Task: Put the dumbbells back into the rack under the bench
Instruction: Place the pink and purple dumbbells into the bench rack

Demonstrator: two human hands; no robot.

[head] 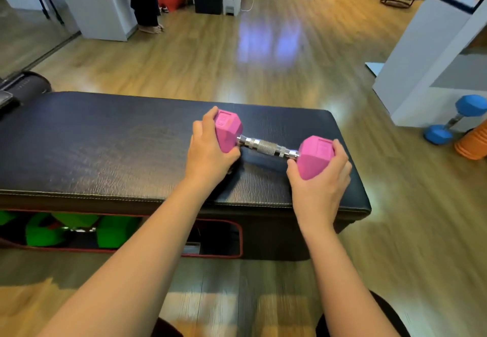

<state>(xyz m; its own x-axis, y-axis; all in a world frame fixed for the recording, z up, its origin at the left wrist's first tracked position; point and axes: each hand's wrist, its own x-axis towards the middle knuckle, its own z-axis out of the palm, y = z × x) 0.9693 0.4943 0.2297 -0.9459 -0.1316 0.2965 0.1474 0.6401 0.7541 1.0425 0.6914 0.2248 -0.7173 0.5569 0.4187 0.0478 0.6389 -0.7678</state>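
Note:
A pink hex dumbbell [267, 147] with a chrome handle lies across the right half of the black padded bench [105, 146]. My left hand [208, 152] wraps its left head and my right hand [320, 175] cups its right head. Whether it rests on the pad or hovers just above it, I cannot tell. Under the bench, the red-rimmed rack opening [218, 239] holds green dumbbells [76, 228] on its left side, while its right side looks dark. A blue dumbbell [456, 120] leans on the floor at the far right.
An orange ribbed roller [473, 144] lies beside the blue dumbbell, against a white cabinet [432, 54]. A black bolster [26, 83] sits at the bench's far left end. A person sits on a white block [102, 9] at the back left. Wooden floor stretches beyond the bench.

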